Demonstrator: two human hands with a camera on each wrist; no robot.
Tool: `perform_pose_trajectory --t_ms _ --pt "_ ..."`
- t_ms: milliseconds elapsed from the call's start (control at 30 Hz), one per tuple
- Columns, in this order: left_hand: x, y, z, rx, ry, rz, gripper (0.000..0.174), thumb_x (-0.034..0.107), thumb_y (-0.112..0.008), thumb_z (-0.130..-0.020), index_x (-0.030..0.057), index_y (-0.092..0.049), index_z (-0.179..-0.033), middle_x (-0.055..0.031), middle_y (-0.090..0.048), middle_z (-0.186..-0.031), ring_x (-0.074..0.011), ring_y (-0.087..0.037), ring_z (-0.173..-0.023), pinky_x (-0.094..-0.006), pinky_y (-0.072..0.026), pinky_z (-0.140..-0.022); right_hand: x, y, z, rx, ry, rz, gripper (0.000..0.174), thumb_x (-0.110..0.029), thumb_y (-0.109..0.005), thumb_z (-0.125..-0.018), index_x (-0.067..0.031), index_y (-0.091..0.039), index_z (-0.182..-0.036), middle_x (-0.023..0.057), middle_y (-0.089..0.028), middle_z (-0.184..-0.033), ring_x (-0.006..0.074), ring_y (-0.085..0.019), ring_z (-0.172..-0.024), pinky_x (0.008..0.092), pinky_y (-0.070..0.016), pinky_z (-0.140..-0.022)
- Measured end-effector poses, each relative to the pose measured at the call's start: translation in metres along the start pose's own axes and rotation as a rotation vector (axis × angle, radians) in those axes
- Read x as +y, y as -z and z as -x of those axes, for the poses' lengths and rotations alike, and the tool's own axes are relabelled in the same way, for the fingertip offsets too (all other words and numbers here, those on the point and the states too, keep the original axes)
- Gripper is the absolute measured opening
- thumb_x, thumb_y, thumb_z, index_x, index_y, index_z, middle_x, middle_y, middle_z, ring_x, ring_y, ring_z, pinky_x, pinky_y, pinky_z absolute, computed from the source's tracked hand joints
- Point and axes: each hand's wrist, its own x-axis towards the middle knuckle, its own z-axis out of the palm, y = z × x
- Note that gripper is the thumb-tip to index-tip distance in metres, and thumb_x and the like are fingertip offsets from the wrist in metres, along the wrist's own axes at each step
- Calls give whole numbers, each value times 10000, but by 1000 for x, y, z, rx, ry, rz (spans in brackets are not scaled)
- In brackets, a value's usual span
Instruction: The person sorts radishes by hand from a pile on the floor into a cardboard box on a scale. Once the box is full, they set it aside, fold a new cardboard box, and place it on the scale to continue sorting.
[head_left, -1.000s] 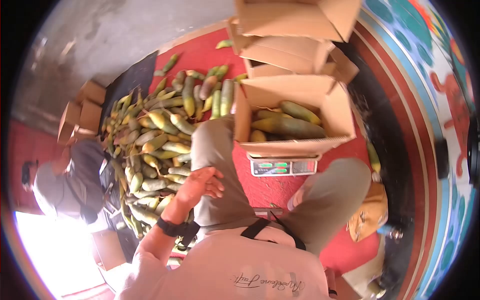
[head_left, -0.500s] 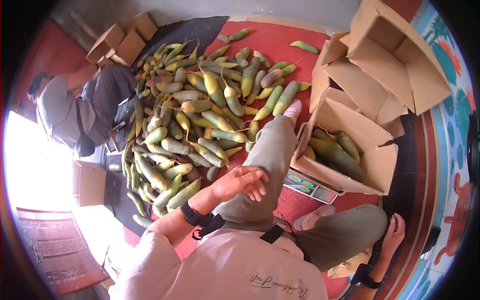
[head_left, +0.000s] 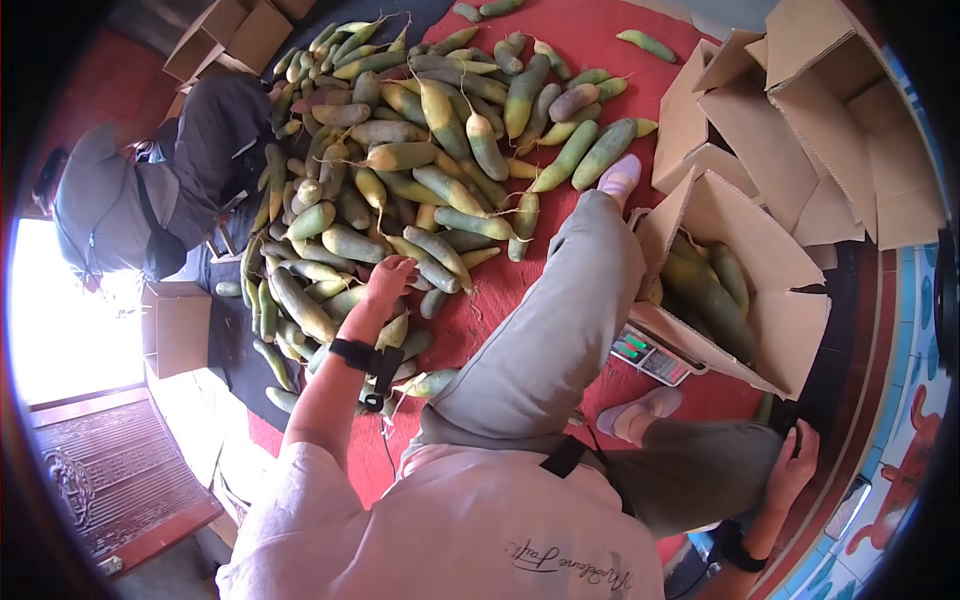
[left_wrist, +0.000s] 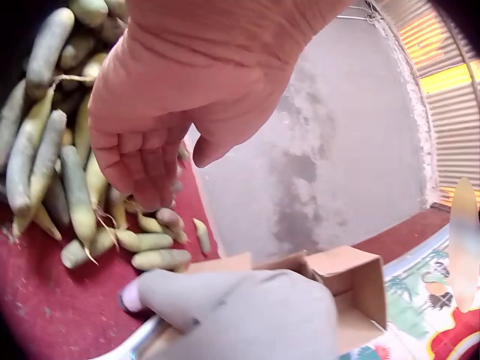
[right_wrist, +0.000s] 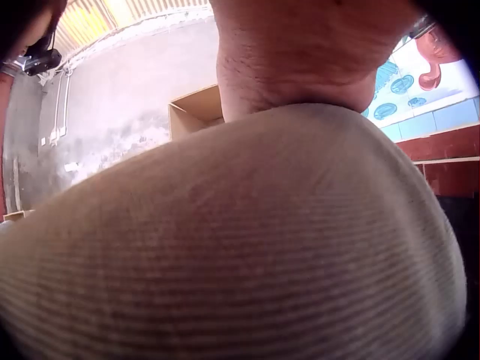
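Note:
A big pile of long green-and-yellow vegetables [head_left: 400,170] lies on the red floor mat in front of me. My left hand [head_left: 388,280] reaches out over the pile's near edge, right at a vegetable. In the left wrist view its fingers [left_wrist: 139,169] hang loosely curled and hold nothing. My right hand [head_left: 795,465] rests on my right knee; in the right wrist view it [right_wrist: 300,52] presses against grey trouser cloth. An open cardboard box [head_left: 790,310] beside my left leg holds a few of the vegetables.
A weighing scale [head_left: 655,362] sits under the filled box. Empty cardboard boxes [head_left: 830,130] stand at the far right, others [head_left: 230,35] at the far left. Another person [head_left: 130,190] crouches at the pile's left. A small box [head_left: 175,325] lies near them.
My left hand left my left thigh and went forward to the edge of the pile. My head has turned left and down. The right hand stays by my right knee.

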Motion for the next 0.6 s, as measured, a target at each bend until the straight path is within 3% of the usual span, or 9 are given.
perform_pose_trajectory --t_ms 100,167,267,367,500,600 --pt "-29 9 -31 137 37 -131 344 294 -580 -832 34 -582 -1058 -94 -649 -914 -214 -611 -848 -338 -482 -717 5 1 0 -16 -5 22 172 -43 -524 -857 19 -561 -1013 172 -581 -965 336 -572 -889 373 -450 -794" --pt "-49 15 -48 227 -37 -473 419 308 -608 -787 16 -566 -1084 -144 -641 -935 -315 -600 -892 -379 -469 -792 13 3 7 -40 -24 34 170 -40 -524 -856 18 -564 -1011 171 -581 -964 337 -573 -892 377 -450 -792" --pt "-66 16 -65 224 -153 -511 453 313 -611 -765 17 -560 -1103 -189 -610 -1002 -374 -568 -949 -386 -440 -870 24 2 18 -31 -62 61 166 -41 -526 -858 18 -567 -1007 171 -583 -956 340 -575 -891 382 -453 -783" --pt "-66 12 -73 287 -227 -755 455 310 -610 -759 27 -562 -1112 -192 -583 -1060 -345 -542 -1029 -385 -428 -903 23 1 21 -43 -78 85 161 -39 -523 -861 18 -570 -1005 171 -584 -946 337 -580 -881 381 -456 -772" --pt "-56 0 -64 250 -188 -856 477 315 -609 -753 44 -547 -1141 -200 -551 -1121 -338 -508 -1082 -393 -406 -943 20 1 22 -40 -68 90 157 -37 -512 -870 13 -574 -1005 169 -585 -943 334 -583 -872 381 -459 -760" --pt "-72 -11 -57 207 -49 -958 551 355 -623 -739 67 -510 -1195 -198 -500 -1208 -351 -480 -1120 -404 -394 -962 23 -1 26 -39 -89 88 154 -41 -507 -877 12 -577 -1003 167 -585 -940 331 -583 -869 381 -458 -754"
